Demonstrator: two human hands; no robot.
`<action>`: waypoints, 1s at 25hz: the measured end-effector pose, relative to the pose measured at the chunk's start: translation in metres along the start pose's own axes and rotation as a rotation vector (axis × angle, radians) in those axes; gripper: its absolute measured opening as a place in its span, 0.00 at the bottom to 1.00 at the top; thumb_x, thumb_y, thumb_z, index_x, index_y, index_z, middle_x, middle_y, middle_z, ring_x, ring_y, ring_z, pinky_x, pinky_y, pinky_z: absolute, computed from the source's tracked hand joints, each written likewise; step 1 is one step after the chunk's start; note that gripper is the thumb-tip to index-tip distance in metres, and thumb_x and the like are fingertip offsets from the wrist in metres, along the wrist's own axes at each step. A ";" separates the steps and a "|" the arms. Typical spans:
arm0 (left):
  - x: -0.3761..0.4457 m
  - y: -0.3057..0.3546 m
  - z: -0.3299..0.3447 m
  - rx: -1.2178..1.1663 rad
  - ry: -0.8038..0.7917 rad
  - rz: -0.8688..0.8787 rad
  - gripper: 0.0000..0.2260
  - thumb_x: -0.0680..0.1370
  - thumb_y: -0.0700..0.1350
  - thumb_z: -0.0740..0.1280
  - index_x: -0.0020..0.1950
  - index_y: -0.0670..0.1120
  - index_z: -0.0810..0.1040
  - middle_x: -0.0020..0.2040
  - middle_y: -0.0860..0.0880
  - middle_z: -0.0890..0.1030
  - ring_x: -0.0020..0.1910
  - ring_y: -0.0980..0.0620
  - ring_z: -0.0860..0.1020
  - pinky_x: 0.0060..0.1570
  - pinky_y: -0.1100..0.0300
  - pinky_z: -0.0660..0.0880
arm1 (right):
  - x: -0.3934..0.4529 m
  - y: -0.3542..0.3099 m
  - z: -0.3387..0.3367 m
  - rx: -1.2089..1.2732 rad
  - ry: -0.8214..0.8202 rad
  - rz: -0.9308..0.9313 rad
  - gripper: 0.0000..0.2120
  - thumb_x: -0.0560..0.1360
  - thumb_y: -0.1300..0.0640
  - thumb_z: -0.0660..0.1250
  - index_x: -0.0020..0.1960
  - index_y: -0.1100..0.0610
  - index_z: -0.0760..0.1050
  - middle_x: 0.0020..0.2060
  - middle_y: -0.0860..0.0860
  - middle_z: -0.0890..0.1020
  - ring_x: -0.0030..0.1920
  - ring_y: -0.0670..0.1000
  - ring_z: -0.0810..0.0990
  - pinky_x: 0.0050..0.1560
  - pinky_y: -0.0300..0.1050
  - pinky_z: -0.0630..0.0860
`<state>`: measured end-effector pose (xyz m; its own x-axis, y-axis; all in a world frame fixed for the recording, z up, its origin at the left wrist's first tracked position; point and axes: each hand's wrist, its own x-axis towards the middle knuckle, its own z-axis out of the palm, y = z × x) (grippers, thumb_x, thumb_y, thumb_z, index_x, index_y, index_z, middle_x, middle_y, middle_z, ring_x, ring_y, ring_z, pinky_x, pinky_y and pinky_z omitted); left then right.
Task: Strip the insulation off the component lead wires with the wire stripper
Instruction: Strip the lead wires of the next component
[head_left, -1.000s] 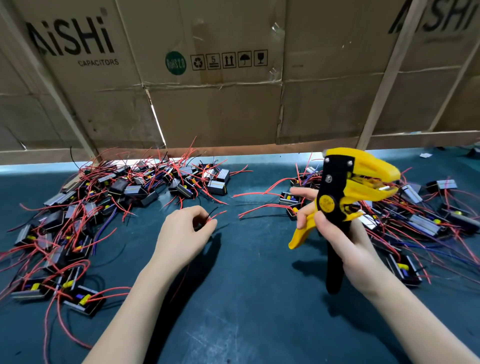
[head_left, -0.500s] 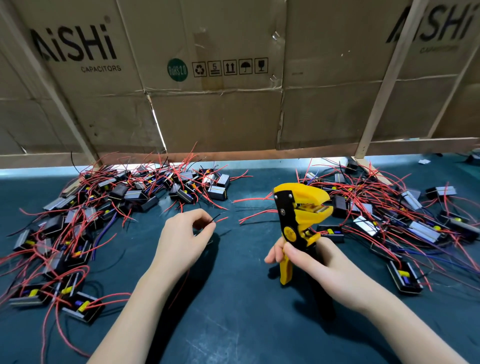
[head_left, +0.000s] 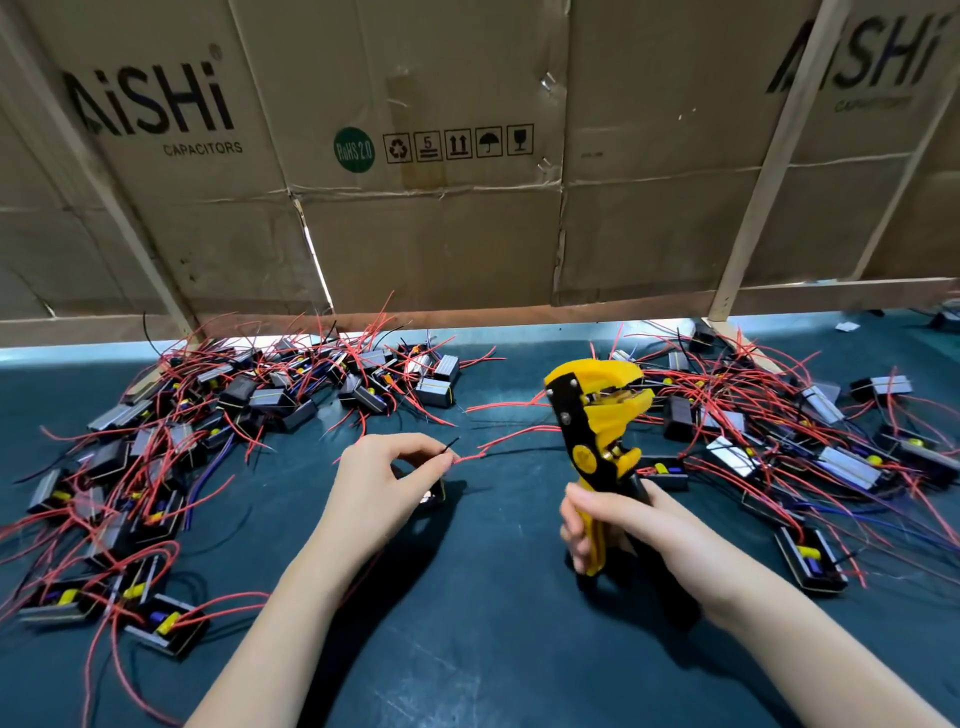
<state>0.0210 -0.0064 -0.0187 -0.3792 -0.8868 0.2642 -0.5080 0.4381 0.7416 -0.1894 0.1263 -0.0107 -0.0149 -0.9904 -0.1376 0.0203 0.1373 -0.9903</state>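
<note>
My right hand (head_left: 631, 525) grips the handles of a yellow and black wire stripper (head_left: 597, 421), held upright with its jaws facing right, at centre right above the mat. My left hand (head_left: 384, 483) is closed around a small black component (head_left: 434, 496), mostly hidden under the palm. Thumb and forefinger pinch its thin black lead (head_left: 451, 444) and red lead (head_left: 470, 458), whose tips stick out to the right. The stripper stands about a hand's width right of those wire tips, not touching them.
A heap of black components with red leads (head_left: 208, 431) covers the left of the dark green mat (head_left: 493, 623). Another heap (head_left: 810, 431) lies at the right. A cardboard wall (head_left: 441, 208) on a wooden frame closes off the back.
My right hand brought the stripper down and left from a raised spot toward the centre. The left hand stayed put, and the wire tips now stick out further from its fingers.
</note>
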 end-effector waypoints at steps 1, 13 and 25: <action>-0.001 0.001 0.000 -0.027 -0.042 0.001 0.07 0.77 0.44 0.71 0.39 0.51 0.85 0.34 0.58 0.83 0.30 0.61 0.76 0.33 0.69 0.69 | 0.002 -0.001 -0.003 -0.001 0.098 0.004 0.21 0.63 0.43 0.77 0.38 0.59 0.75 0.34 0.56 0.75 0.36 0.54 0.75 0.42 0.46 0.73; -0.005 0.007 0.013 -0.214 -0.174 -0.016 0.05 0.76 0.43 0.72 0.41 0.48 0.79 0.35 0.51 0.85 0.33 0.58 0.80 0.38 0.67 0.74 | 0.015 0.015 -0.035 -1.240 0.797 -0.143 0.25 0.67 0.33 0.67 0.37 0.55 0.67 0.34 0.50 0.76 0.40 0.58 0.77 0.41 0.50 0.70; -0.008 0.010 0.016 -0.192 -0.250 0.029 0.07 0.79 0.45 0.68 0.41 0.49 0.81 0.37 0.52 0.86 0.41 0.52 0.84 0.45 0.59 0.75 | 0.025 0.028 -0.030 -1.512 0.811 -0.140 0.27 0.63 0.36 0.73 0.44 0.58 0.72 0.40 0.55 0.79 0.45 0.60 0.77 0.48 0.52 0.68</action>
<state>0.0064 0.0072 -0.0235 -0.5817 -0.8004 0.1449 -0.3481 0.4059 0.8450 -0.2189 0.1057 -0.0422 -0.4059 -0.7995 0.4428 -0.9040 0.4223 -0.0664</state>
